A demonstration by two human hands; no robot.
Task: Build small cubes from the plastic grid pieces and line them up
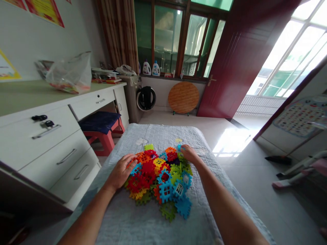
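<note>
Block pile (pixel 159 177): heap of flat, square plastic pcs w/ toothed edges and window-like grid cut-outs. Colours mixed: red, orange, yellow, lime, olive, light blue. Reds and oranges mostly left and centre, blues and greens toward near-right. Pcs lie overlapping at all angles, some tilted up on others, none seen joined for certain.

Location: pile sits mid-bench (pixel 224 177), on a pale grey-blue cloth (pixel 143 224) that covers the whole top. A lone green block (pixel 149 147) lies just beyond pile's far-left edge; a small yellow block (pixel 178 140) lies apart, further back on cloth.

L hand (pixel 120 173): palm down at pile's left flank. Fingers (pixel 130 158) spread and fairly flat, tips resting on orange/red pcs at far-left of heap. Nothing gripped.

R hand (pixel 190 153): at pile's far-right corner, wrist low on the cloth side. Fingers (pixel 182 148) curled inward, bunched close, tips against a light-blue pc at heap's edge. Whether they pinch it or only touch: cannot tell, tips partly hidden by the hand.

Both forearms come in from the near edge, one each side of heap.

Surroundings: white drawer unit (pixel 51 143) at left w/ clear plastic bag (pixel 70 73) on top; red stool (pixel 104 136) w/ dark blue pad under it. Washing machine (pixel 145 98) at back wall, round board (pixel 183 97) leaning beside it, dark red door (pixel 237 58) to the right.
</note>
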